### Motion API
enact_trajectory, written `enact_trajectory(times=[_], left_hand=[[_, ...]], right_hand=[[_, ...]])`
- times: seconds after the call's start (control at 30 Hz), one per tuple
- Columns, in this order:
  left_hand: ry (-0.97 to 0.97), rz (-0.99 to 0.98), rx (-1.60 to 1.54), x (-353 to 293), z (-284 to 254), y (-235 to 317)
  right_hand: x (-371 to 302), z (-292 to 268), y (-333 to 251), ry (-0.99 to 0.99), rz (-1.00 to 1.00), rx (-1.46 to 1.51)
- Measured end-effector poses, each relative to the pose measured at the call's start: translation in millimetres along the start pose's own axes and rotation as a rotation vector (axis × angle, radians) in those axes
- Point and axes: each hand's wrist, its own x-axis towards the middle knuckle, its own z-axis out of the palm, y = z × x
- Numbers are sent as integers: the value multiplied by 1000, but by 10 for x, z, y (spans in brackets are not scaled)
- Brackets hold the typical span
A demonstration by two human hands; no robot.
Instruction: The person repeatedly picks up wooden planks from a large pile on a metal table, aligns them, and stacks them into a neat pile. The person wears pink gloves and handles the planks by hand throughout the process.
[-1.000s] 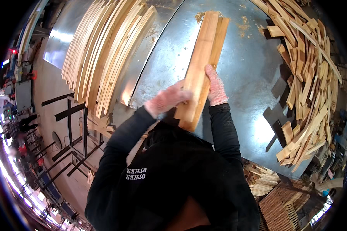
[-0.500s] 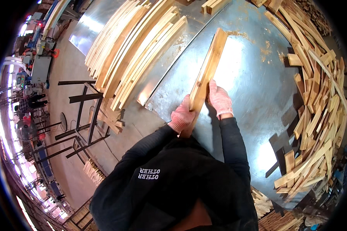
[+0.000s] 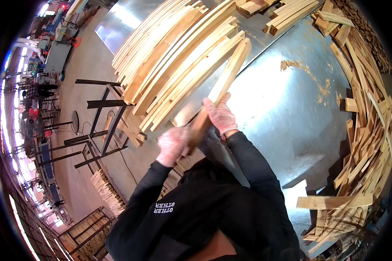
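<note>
A long wooden board (image 3: pixel 227 78) slants away from my body, its far end close beside a row of light wooden strips (image 3: pixel 178 65). My left hand (image 3: pixel 173 144), in a pale pinkish work glove, is closed around the board's near end, where motion smears the wood. Further up, my right hand (image 3: pixel 221 114) in a matching glove grips the board's right side, its fingers over the top face. Below the board lies the shiny metal tabletop (image 3: pixel 265 139), crossed by a seam under the far end.
Along the right edge runs a big heap of loose offcuts (image 3: pixel 363 143). More strips (image 3: pixel 292 15) lie at the far side. Sawdust (image 3: pixel 298 66) is scattered on the metal. A dark metal frame (image 3: pixel 102 117) stands on the floor at left, with machines (image 3: pixel 59 54) beyond it.
Both hands have carried the board left, from over the bare metal to beside the row of strips. My head view has shifted too, so the surroundings sit further right.
</note>
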Motion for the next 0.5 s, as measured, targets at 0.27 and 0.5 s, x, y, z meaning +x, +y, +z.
enact_trajectory(times=[0.27, 0.5], left_hand=[[58, 615, -24, 995, -421, 350], [-361, 431, 299, 1022, 39, 403]], right_hand=[[305, -217, 252, -69, -352, -73], [-2168, -3355, 947, 1527, 468, -893]])
